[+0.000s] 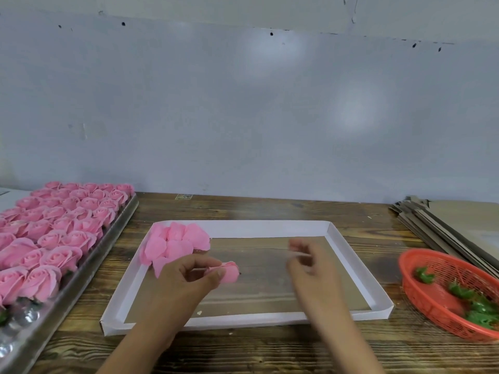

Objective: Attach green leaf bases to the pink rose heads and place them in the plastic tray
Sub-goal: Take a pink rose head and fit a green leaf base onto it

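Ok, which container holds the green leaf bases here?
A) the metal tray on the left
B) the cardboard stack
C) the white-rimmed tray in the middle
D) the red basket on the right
D: the green leaf bases lie inside the red basket at the right edge of the table, apart from both trays.

Dark wooden table point(270, 209), flattened cardboard sheets point(442, 225) stacked at its far right (edges fanned), pale blue-grey wall point(243, 103) behind

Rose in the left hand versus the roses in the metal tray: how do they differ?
The held rose lies sideways, gripped by the left hand; the tray roses stand upright, packed in rows. The held rose is over the white box; the others fill the metal tray. Both are pink.
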Tool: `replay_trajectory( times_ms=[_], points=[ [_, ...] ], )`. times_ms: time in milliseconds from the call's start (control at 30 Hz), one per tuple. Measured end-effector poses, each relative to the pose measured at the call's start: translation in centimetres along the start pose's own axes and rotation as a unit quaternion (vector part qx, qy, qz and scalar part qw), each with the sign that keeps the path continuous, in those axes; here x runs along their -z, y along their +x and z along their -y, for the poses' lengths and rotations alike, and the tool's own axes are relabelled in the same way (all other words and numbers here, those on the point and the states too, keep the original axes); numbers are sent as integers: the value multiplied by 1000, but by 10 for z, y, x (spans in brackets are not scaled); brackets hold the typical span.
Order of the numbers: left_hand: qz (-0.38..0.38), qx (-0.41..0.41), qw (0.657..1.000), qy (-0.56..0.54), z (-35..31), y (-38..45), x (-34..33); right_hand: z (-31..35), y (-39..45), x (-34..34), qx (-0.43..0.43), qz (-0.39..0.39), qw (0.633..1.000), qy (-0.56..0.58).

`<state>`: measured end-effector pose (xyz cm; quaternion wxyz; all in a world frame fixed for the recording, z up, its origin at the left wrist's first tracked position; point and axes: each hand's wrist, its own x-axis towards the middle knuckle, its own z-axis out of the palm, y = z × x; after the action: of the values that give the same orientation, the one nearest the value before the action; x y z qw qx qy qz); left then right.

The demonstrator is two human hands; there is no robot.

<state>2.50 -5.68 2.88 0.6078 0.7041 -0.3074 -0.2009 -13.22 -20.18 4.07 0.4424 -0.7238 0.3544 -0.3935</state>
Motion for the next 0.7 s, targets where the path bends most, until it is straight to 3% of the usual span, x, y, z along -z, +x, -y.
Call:
replay_trajectory(
  times_ms=[100, 233, 367, 500, 700],
  points=[
    [-15, -16, 999, 38, 3, -1, -1, 0, 24, 63, -21, -48, 991, -125],
    [-30, -26, 998, 52, 4, -3, -3, -29, 54, 162, -141, -142, 926, -320],
    [-19, -31, 997, 65, 2, -4, -5, -74, 76, 217, -284, -68, 869, -400],
    [-19, -31, 998, 58, 4, -3, -5, -106, 81, 222, -258, 40, 821, -508],
    [-18, -21, 999, 39, 5, -4, -5, -120, 91, 229, -236, -32, 828, -508]
  ],
)
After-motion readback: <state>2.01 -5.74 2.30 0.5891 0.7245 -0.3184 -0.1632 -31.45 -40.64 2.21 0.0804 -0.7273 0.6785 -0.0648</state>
